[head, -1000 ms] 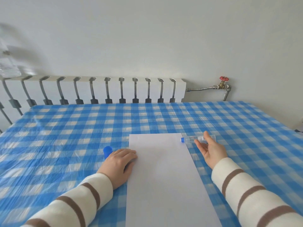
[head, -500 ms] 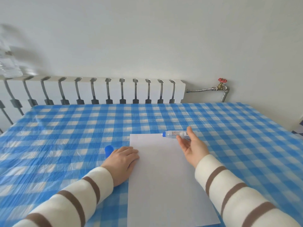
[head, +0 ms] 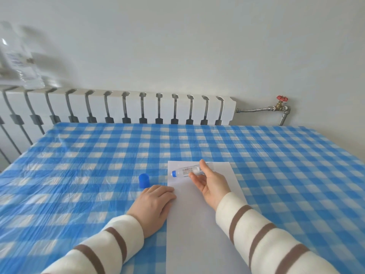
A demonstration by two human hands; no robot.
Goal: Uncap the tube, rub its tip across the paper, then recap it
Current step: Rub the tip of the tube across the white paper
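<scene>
The left hand point(head: 153, 207) lies flat, fingers straight, pinning the paper point(head: 199, 224) at its left edge so it won't slide; the right hand point(head: 210, 183) pinches the tube point(head: 185, 171) between thumb and fingers, blue tip leftward over the paper's far corner, seemingly touching; beyond, the cap point(head: 143, 180) stands beside the paper, awaiting recapping

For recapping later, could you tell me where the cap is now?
The cap stands on the tablecloth, just left of the paper and beyond the left hand.
</scene>
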